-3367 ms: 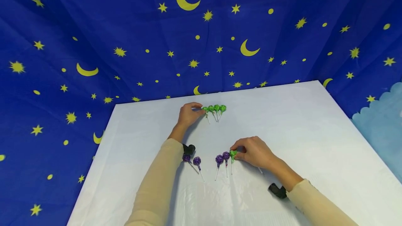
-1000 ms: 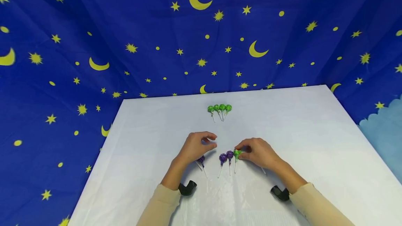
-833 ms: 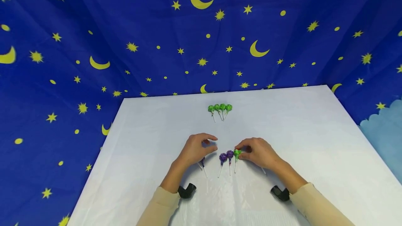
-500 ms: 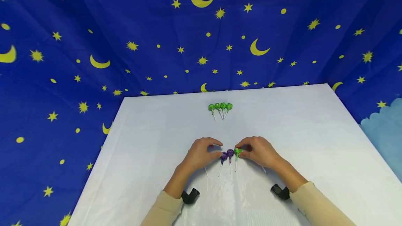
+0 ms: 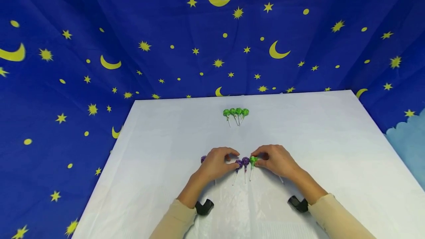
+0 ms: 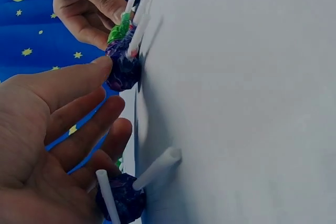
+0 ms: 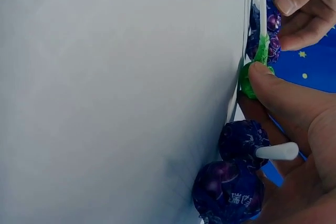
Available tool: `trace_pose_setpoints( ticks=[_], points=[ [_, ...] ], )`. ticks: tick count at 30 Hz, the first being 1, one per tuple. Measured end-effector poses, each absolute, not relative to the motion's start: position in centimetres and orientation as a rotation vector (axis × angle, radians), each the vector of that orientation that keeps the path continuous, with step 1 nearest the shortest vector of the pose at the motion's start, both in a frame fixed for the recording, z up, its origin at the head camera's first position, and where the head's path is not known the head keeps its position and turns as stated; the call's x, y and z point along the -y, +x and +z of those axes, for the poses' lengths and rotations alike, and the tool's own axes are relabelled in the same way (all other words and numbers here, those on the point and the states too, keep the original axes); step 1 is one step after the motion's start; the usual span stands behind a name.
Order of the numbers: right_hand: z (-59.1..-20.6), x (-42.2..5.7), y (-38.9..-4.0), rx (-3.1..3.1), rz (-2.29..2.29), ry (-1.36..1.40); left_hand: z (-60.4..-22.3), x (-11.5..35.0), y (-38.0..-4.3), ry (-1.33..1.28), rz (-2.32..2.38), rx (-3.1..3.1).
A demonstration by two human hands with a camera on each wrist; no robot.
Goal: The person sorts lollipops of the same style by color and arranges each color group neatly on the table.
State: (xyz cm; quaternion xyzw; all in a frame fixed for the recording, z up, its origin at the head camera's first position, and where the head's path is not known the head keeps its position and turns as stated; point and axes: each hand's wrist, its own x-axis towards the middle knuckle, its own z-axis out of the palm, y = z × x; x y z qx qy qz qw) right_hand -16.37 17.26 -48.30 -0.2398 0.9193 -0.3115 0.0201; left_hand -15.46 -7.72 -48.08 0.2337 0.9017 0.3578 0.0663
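Observation:
In the head view my right hand (image 5: 278, 160) pinches the head of a green lollipop (image 5: 253, 159) between thumb and fingers. Just left of it two purple lollipops (image 5: 245, 161) lie side by side, heads close together, sticks toward me. The thumb of my left hand (image 5: 216, 163) is at the outer purple lollipop (image 5: 238, 163); its other fingers stay apart and relaxed. Another purple head (image 5: 203, 158) shows beyond the left hand, which hides most of it. Beneath my right palm, the right wrist view shows two more purple lollipops (image 7: 228, 192).
Several green lollipops (image 5: 236, 113) lie fanned at the far side of the white table (image 5: 172, 128). A dark blue cloth (image 5: 166, 21) with yellow moons and stars hangs behind. Black wrist cameras (image 5: 204, 207) sit at both wrists.
My left hand has left the far green lollipops, come back toward me, then moved right to the purple pair. My right hand keeps its pinch on the green lollipop. The head view has shifted slightly.

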Motion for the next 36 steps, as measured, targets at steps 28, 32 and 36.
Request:
trace_pose_setpoints(
  ticks=[28,32,36],
  points=[
    [-47.7,-16.6,-16.5,-2.850,-0.930,-0.814,-48.4,8.2,-15.6,0.703,1.067,-2.696],
    [-47.4,-16.7,-16.7,-2.837,-0.899,-0.837,-48.7,8.3,-15.6,0.712,1.093,-2.677],
    [-47.3,-17.1,-17.2,-2.829,-0.875,-0.833,-48.9,8.0,-15.7,0.733,1.115,-2.666]
  ],
)
